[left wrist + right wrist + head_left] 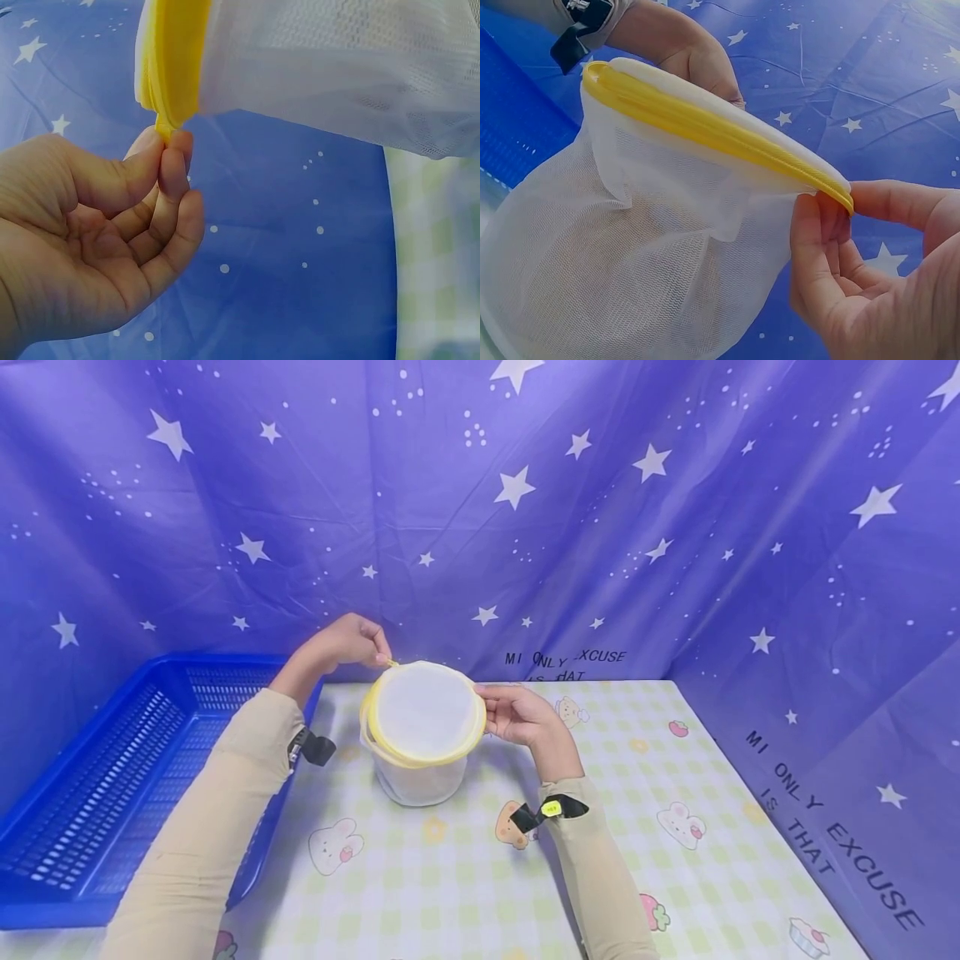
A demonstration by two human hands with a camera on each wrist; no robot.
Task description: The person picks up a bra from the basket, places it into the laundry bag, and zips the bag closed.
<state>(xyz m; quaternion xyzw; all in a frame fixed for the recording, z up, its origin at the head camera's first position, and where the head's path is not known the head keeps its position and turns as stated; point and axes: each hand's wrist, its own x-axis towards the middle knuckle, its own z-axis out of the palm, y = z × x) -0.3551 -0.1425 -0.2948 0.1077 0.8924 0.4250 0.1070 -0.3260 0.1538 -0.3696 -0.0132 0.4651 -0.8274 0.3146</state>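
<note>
A white mesh laundry bag (420, 783) with a round white top (429, 710) and a yellow zipper band (705, 135) around its rim stands over the table, its top tilted toward the head camera. At the bag's far left edge, my left hand (352, 641) pinches the small yellow zipper pull (164, 131) between thumb and fingertips. My right hand (521, 714) grips the rim on the right side, thumb and fingers on either side of the yellow band. In the right wrist view the mesh side hangs in loose folds.
A blue plastic basket (262, 810) with slotted walls sits left of the bag, partly behind the left sleeve (202, 827). Beneath lies a green-and-white checked tablecloth (600, 852) with cartoon prints. A purple star-patterned curtain (450, 527) hangs behind and to the right.
</note>
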